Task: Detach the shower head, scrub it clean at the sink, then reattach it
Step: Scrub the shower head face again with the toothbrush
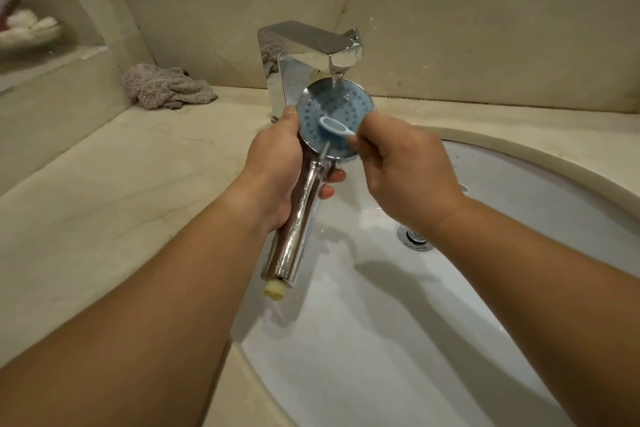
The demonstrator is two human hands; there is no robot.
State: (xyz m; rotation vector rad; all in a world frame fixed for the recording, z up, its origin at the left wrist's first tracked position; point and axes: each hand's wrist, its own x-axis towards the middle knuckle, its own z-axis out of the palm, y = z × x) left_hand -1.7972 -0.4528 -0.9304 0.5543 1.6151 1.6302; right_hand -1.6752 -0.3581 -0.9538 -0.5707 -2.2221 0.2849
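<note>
- My left hand (277, 163) wraps the chrome handle of the shower head (334, 121), holding it over the sink (519, 288), its blue face under the running tap (311, 45).
- My right hand (405, 170) pinches a small brush (334, 126) against the face.
- Wet chrome looks slippery and rigid; the handle seems the safest hold.

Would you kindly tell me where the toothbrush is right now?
In the head view, the toothbrush lies centre frame against the shower head face, pinched by the right hand, just below the running faucet.
</note>
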